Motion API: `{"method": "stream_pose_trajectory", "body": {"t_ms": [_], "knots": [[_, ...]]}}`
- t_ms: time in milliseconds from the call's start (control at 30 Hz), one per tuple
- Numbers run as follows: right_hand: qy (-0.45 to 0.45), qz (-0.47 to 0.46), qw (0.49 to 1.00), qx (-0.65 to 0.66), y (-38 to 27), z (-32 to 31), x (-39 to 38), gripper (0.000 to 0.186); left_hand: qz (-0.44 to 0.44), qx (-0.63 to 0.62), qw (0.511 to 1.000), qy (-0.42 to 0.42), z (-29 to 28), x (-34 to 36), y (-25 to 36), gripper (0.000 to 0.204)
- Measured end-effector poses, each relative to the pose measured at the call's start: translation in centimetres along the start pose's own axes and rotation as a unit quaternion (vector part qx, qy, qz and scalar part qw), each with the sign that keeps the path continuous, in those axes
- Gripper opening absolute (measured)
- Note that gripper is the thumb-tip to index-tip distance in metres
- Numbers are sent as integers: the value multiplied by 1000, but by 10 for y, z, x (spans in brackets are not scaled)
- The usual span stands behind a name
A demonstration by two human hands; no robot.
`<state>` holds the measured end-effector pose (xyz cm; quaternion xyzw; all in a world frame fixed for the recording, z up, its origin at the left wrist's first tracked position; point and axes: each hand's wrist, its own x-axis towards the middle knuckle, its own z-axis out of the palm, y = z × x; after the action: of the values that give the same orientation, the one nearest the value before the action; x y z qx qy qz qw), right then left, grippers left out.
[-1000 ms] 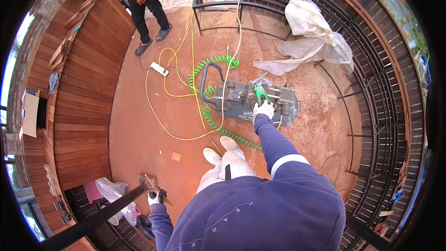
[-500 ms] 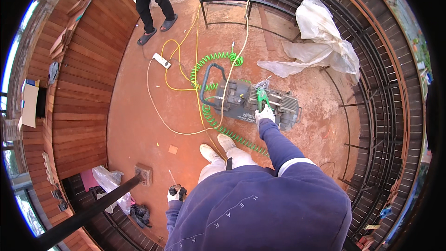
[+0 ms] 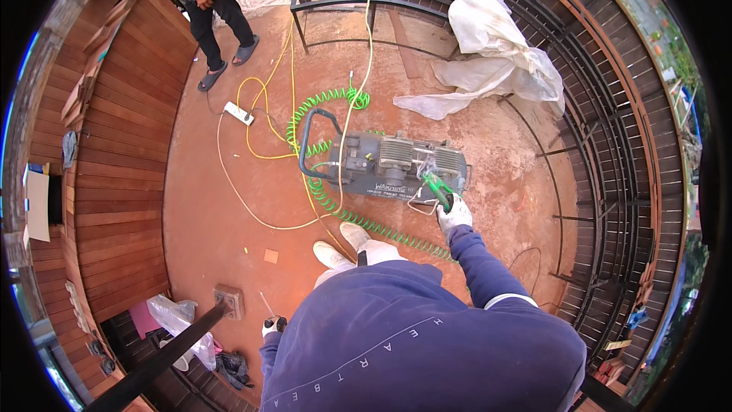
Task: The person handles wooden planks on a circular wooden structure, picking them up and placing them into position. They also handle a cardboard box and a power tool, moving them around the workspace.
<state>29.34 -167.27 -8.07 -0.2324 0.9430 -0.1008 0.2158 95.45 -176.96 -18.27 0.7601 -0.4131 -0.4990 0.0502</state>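
Note:
My right hand wears a white glove with dark patches and is closed round a green hand tool, whose exact kind I cannot make out. A clear, wispy piece shows at the tool's far tip. Hand and tool hover over the near right edge of a grey air compressor with a dark tube handle. Low at the left, my gloved left hand is closed on a thin pale rod that points away from me. My torso and sleeve partly hide that hand.
A green coiled air hose and yellow cords cross the red floor near my feet. A white power strip lies left. Crumpled plastic sheeting is at the far right. Another person stands far left. A dark post rises nearby.
My right hand has moved the green tool from above the compressor to its near right edge and tilted it. My left hand has drawn back beside my body. The whole view has shifted somewhat.

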Motion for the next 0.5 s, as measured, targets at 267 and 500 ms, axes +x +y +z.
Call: {"method": "stream_pose_trajectory", "body": {"t_ms": [267,500], "knots": [[57,-35,998,1,11,44,55,46,26,-67,995,-66,7,4,39,21],[-47,34,998,-35,-19,40,41,66,-50,-250,966,-46,10,-19,92,31]]}}
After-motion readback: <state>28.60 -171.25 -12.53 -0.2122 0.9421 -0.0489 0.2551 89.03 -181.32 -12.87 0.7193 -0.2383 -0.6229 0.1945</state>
